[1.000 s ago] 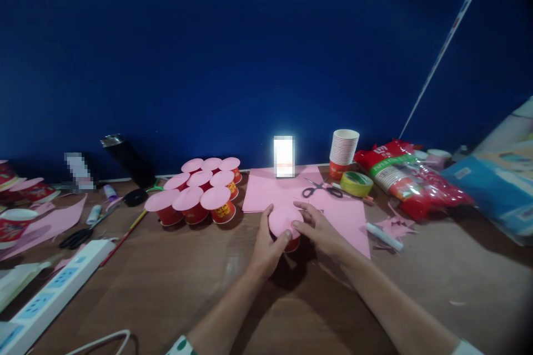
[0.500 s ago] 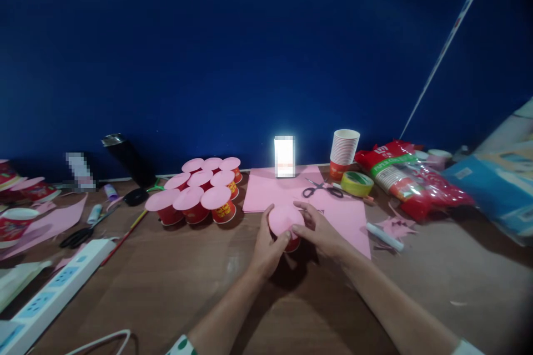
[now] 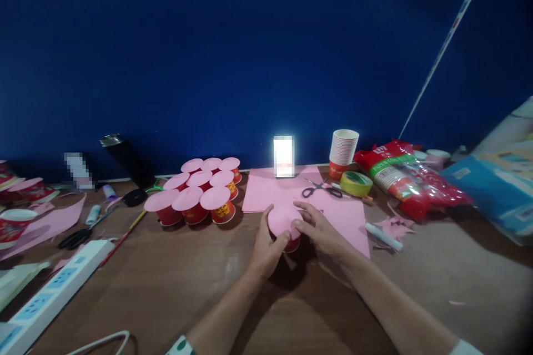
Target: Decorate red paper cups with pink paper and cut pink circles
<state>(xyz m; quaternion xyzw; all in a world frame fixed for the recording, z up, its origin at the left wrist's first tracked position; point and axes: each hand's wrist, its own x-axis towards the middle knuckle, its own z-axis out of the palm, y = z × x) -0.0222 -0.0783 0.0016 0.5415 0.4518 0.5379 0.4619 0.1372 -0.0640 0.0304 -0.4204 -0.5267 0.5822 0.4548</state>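
Between the power strip (image 3: 62, 284) and the left forearm (image 3: 229, 310), a hand could slide across bare tabletop (image 3: 166, 277). Beyond, disc-topped cups (image 3: 200, 178) bar the way; at right, a red bag (image 3: 389, 160) does.

Taking the plain pink disc (image 3: 281, 220) as clock centre, the cup (image 3: 293, 245) beneath it was red. At 10 o'clock, pink discs (image 3: 200, 178) topped red cups (image 3: 225, 213), one with yellow markings. At 12, the partition (image 3: 266, 66) was deep blue. At 1, the cup stack (image 3: 343, 152) showed white over orange-red; at 2, the tape (image 3: 356, 185) was yellow. At 7, the sleeve (image 3: 182, 346) was white, green-spotted.
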